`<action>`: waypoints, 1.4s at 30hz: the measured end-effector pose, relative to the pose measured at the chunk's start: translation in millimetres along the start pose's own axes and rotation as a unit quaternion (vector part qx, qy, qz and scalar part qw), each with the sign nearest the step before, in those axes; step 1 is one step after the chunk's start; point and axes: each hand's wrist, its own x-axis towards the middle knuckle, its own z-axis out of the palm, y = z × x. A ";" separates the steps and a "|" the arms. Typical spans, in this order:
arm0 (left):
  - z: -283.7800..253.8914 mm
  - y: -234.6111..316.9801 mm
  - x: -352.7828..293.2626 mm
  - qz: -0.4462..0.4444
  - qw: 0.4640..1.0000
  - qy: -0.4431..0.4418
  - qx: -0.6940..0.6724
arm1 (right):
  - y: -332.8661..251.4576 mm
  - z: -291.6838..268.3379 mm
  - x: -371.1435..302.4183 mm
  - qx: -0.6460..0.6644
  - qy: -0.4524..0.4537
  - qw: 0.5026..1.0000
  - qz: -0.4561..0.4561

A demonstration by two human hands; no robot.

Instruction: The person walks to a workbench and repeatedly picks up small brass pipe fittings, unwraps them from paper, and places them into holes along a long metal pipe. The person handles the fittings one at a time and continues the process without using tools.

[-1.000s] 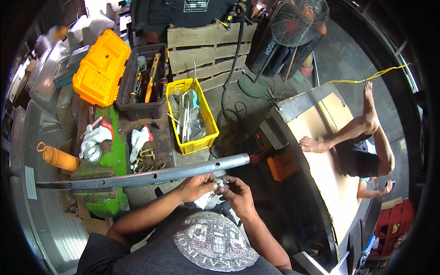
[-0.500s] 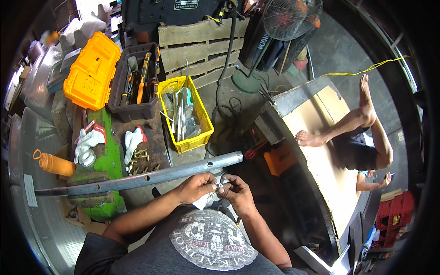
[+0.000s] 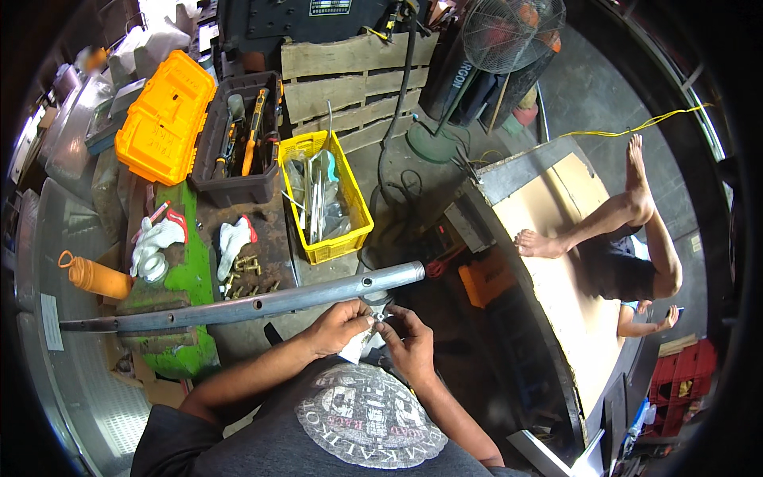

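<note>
In front of my chest, my left hand (image 3: 342,326) and my right hand (image 3: 409,342) are close together, both closed in a pinch. Between their fingertips is a small, pale, ring-like piece (image 3: 378,316), too small to name. A crumpled white piece (image 3: 355,347), perhaps cloth or paper, hangs below my left fingers. Just beyond my hands, a long grey metal pipe (image 3: 310,296) with holes along it and a threaded right end lies across the green vise (image 3: 179,350). Several brass fittings (image 3: 242,274) are scattered on the bench near a white glove (image 3: 234,238).
Another glove (image 3: 159,238), a white tape roll (image 3: 152,269) and an orange bottle (image 3: 99,278) are at left. Behind stand an open toolbox (image 3: 234,187) and a yellow crate (image 3: 338,246). At right, a person (image 3: 624,262) lies on a cardboard-topped table (image 3: 548,318); a fan (image 3: 509,36) stands beyond.
My right fingers have shifted slightly around the small piece, and my right hand sits a little lower and further left. The whole view has moved slightly.
</note>
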 end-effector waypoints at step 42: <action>6.3 14.6 -12.6 0.035 0.994 -0.009 0.103 | 5.4 -2.2 2.8 0.019 -0.044 0.998 -0.043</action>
